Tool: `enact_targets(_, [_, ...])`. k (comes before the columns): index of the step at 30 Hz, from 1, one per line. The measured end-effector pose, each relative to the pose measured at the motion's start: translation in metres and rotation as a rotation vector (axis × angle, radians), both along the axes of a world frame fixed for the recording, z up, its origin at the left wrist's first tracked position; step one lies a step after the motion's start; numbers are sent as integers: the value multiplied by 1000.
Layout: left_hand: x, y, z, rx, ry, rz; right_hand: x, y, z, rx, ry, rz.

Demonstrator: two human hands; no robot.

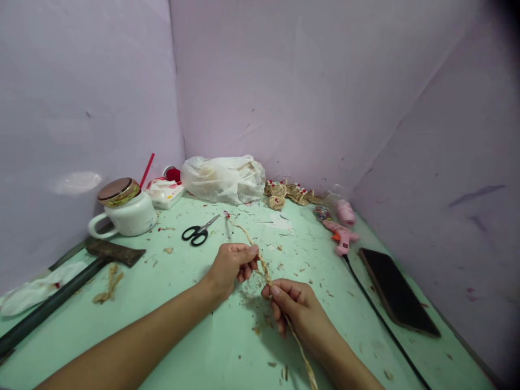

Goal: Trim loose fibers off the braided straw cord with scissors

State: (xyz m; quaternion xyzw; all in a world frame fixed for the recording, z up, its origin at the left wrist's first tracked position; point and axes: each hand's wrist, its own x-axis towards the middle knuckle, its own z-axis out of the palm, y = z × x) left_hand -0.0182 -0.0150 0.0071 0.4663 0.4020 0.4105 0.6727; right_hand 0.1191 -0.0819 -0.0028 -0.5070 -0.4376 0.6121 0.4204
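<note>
A thin tan cord of twisted plant fibre point(265, 271) runs between my two hands over the middle of the table. My left hand point(233, 266) pinches it between thumb and fingers, nearer its far end. Lower down, my right hand point(296, 306) is closed on the same cord, and a loose length trails from it toward the table's near edge. The far end of the cord thins out and leads to a small red-and-white bit point(226, 215) on the table. Black-handled scissors point(199, 232) lie partly spread just beyond my left hand.
A hammer point(116, 253) and white mug point(132, 215) are at left. A plastic bag point(223, 179) and woven fibre pieces point(278, 194) line the back wall. At right are a pink glue gun point(343, 237), its black cord point(376, 306) and a phone point(398, 292). Fibre scraps litter the green table.
</note>
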Motion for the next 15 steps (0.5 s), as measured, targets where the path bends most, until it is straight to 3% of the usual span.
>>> enact_targets(11, [3, -7, -1, -108, -76, -40, 0, 2, 1, -7, -32, 1])
enact_targets(15, [5, -10, 0, -32, -8, -53, 0, 2, 0, -8, -31, 5])
